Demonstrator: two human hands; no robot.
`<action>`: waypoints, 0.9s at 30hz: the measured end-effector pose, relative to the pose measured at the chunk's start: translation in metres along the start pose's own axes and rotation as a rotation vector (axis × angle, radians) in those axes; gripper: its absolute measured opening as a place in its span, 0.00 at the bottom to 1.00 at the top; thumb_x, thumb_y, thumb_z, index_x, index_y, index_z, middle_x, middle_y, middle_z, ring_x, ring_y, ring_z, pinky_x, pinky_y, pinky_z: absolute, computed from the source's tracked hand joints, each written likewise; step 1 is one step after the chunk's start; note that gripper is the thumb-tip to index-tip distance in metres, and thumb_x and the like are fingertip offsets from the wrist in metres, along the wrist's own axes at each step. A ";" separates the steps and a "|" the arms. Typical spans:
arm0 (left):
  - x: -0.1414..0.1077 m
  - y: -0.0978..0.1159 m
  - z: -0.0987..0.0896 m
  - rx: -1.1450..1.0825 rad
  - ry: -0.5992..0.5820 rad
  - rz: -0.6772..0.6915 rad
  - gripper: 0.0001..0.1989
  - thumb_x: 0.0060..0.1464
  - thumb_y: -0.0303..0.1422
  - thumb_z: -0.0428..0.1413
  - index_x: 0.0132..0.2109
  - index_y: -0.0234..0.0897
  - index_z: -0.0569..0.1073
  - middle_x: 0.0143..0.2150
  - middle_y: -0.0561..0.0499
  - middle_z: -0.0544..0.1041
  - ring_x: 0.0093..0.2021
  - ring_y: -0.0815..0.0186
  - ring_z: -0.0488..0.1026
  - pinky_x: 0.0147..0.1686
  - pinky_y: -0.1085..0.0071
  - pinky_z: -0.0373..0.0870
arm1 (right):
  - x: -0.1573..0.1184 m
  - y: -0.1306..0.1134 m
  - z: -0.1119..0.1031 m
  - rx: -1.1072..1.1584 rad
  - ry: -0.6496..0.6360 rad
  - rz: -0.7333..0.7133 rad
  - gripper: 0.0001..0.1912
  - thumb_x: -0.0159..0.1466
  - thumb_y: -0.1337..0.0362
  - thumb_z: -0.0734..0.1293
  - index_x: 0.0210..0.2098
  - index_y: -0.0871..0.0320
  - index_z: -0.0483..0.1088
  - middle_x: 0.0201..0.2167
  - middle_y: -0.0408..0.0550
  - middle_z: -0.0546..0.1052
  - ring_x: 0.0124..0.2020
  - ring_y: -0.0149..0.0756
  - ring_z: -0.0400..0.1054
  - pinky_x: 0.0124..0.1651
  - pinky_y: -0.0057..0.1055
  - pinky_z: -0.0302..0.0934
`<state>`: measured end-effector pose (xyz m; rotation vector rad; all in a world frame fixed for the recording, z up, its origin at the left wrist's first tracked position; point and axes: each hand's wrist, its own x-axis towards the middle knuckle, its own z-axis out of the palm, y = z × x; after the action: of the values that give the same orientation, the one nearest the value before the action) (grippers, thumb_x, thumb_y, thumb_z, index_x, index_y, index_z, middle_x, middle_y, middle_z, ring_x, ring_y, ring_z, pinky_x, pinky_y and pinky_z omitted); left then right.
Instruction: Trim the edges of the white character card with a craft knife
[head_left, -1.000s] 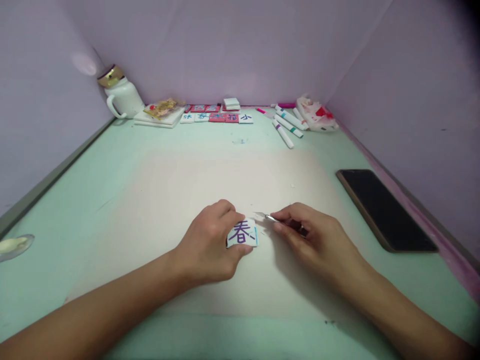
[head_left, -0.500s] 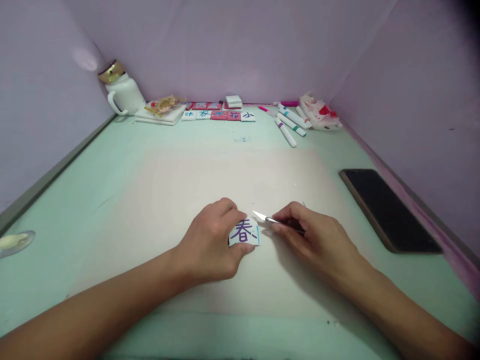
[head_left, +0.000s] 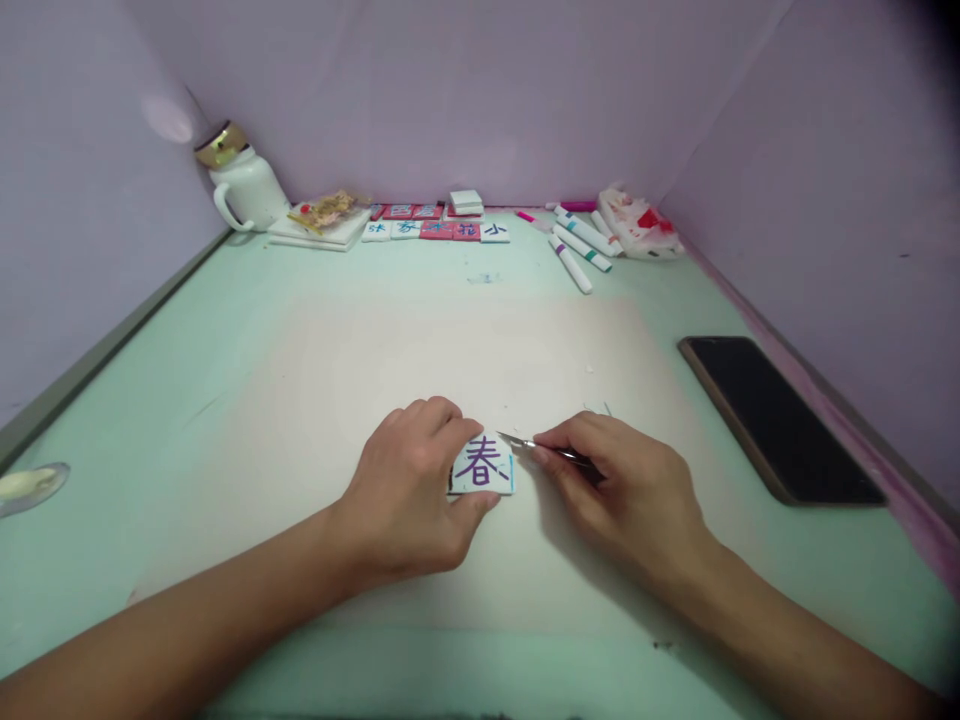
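A: Where is the marked tile (head_left: 480,465)?
B: Over the worktop (head_left: 187,380), pinched by the fingers of your left hand (head_left: 412,490).
A: Your right hand (head_left: 634,490)?
B: Fingers pinching a knife (head_left: 525,444), blade at the tile's far right corner.

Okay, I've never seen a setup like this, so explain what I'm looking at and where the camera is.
There's no machine here, just a person's two bare hands. The camera is worn on that person's head, looking forward and down. The left hand grips a small white tile with a purple character on it. The right hand holds a slim knife, blade tip by the tile's far edge; contact is hard to judge. On the table, a phone lies to the right, with markers and more tiles farther back.
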<state>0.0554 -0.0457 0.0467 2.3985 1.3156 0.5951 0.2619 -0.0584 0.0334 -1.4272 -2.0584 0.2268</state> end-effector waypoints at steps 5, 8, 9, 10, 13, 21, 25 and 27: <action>-0.001 0.001 -0.001 0.015 -0.021 -0.008 0.15 0.47 0.34 0.57 0.43 0.33 0.74 0.40 0.43 0.71 0.37 0.57 0.69 0.36 0.58 0.67 | -0.002 0.001 0.002 -0.019 0.053 -0.045 0.06 0.62 0.66 0.65 0.29 0.58 0.74 0.25 0.43 0.75 0.27 0.33 0.68 0.23 0.26 0.55; 0.000 0.001 0.001 0.009 -0.020 -0.024 0.15 0.47 0.34 0.58 0.43 0.32 0.74 0.39 0.44 0.71 0.36 0.57 0.69 0.36 0.58 0.67 | -0.001 0.001 0.004 -0.017 0.053 -0.054 0.06 0.62 0.67 0.66 0.29 0.58 0.74 0.25 0.44 0.75 0.26 0.33 0.68 0.23 0.26 0.55; 0.001 0.001 0.001 0.006 -0.020 -0.026 0.15 0.47 0.35 0.59 0.43 0.32 0.74 0.38 0.44 0.71 0.36 0.57 0.69 0.36 0.58 0.67 | -0.001 0.001 0.004 -0.011 0.051 -0.057 0.06 0.62 0.67 0.65 0.29 0.58 0.74 0.25 0.44 0.75 0.26 0.33 0.68 0.23 0.26 0.55; 0.001 0.001 0.002 0.003 -0.017 -0.027 0.16 0.47 0.35 0.59 0.43 0.32 0.74 0.38 0.44 0.71 0.36 0.58 0.69 0.36 0.59 0.67 | -0.001 0.000 0.005 -0.006 0.050 -0.059 0.06 0.61 0.67 0.65 0.29 0.59 0.73 0.25 0.44 0.75 0.26 0.33 0.67 0.23 0.26 0.55; 0.002 0.000 0.004 -0.003 -0.001 -0.029 0.15 0.47 0.34 0.59 0.42 0.32 0.74 0.37 0.45 0.71 0.35 0.58 0.69 0.35 0.59 0.66 | 0.000 0.000 0.006 0.001 0.052 -0.059 0.07 0.61 0.67 0.66 0.28 0.59 0.73 0.24 0.44 0.74 0.26 0.33 0.67 0.22 0.26 0.54; 0.000 0.002 0.004 -0.057 0.027 -0.077 0.13 0.45 0.33 0.61 0.40 0.32 0.76 0.34 0.48 0.68 0.31 0.62 0.67 0.30 0.63 0.67 | 0.000 0.003 0.008 0.005 0.041 -0.077 0.08 0.62 0.67 0.65 0.27 0.59 0.73 0.22 0.44 0.71 0.23 0.32 0.65 0.24 0.27 0.54; 0.000 0.003 0.003 -0.068 0.031 -0.088 0.13 0.45 0.33 0.60 0.40 0.32 0.76 0.32 0.49 0.66 0.29 0.63 0.66 0.29 0.64 0.66 | -0.001 0.005 0.006 0.039 0.016 -0.064 0.08 0.62 0.66 0.65 0.27 0.59 0.73 0.22 0.43 0.71 0.23 0.31 0.65 0.24 0.27 0.54; 0.001 0.002 0.003 -0.062 0.029 -0.095 0.13 0.45 0.33 0.60 0.39 0.32 0.76 0.32 0.49 0.66 0.29 0.63 0.65 0.29 0.65 0.66 | -0.001 0.005 0.006 0.040 0.008 -0.039 0.08 0.62 0.66 0.65 0.28 0.58 0.72 0.23 0.43 0.71 0.24 0.31 0.65 0.23 0.27 0.54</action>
<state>0.0590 -0.0467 0.0455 2.2724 1.3928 0.6363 0.2628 -0.0561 0.0259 -1.3607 -2.0616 0.2442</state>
